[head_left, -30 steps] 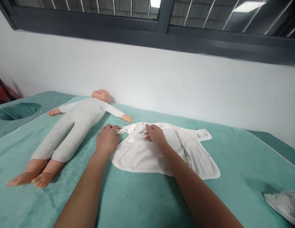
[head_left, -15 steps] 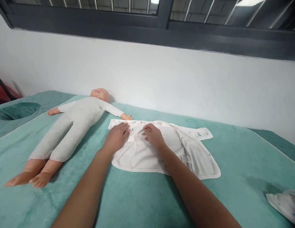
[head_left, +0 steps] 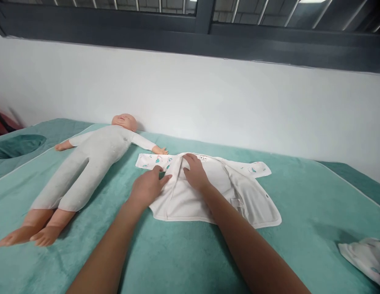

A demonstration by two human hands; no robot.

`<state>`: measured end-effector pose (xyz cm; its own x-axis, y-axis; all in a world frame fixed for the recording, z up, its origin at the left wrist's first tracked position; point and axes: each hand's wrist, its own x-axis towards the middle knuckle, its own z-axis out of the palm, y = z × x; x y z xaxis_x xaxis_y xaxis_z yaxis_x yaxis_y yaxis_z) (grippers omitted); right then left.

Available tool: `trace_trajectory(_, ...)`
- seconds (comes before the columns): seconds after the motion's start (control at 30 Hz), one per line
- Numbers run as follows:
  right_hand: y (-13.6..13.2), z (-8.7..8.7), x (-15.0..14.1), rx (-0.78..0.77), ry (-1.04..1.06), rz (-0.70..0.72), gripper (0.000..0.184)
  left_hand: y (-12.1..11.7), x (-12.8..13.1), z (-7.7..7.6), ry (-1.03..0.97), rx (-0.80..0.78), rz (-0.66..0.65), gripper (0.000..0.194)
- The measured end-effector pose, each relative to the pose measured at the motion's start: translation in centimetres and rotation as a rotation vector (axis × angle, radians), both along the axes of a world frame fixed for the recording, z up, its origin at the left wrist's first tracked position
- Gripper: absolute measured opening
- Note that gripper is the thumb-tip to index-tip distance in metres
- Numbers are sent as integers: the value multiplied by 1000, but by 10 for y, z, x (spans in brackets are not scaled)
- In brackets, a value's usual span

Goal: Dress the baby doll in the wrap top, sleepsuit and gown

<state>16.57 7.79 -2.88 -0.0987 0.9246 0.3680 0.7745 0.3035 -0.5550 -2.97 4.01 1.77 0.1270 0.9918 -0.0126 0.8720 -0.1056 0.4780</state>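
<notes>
A small white baby shirt lies spread on the green bed cover, its front panels folded outward and printed sleeves stretched to both sides. My left hand is at the shirt's left edge, just below the left sleeve; thumb and forefinger are apart, while the other fingers are partly hidden. Flat against the inside of the shirt, near the collar, rests my right hand, its fingers stretched out and thumb apart. To the left, a baby doll in a white bodysuit lies on its back, one hand close to the left sleeve.
Green plush cover stretches around the shirt, up against a white wall. A crumpled white printed cloth lies at the lower right. Above the wall runs a dark window frame with bars. Something red shows at the far left.
My left hand has come down off the left sleeve, and more of that sleeve shows. The shirt's left panel has shifted slightly inward. My right hand's fingers have straightened towards the collar.
</notes>
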Motion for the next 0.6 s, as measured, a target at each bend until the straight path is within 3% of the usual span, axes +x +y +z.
trace_trajectory(0.13,-2,2,-4,-39,-49,-2,55,2,4,-2,-323,-41,-54,30)
trace_trajectory(0.3,2,5,-2,-54,-4,-37,49,-3,11,-5,-80,-2,-21,46)
trace_trajectory(0.43,15,12,5,-224,47,-65,36,-4,8,-1,-14,-75,-66,39)
trace_trajectory(0.6,31,20,7,-289,3,-149,32,1,0,3,-368,-62,50,30)
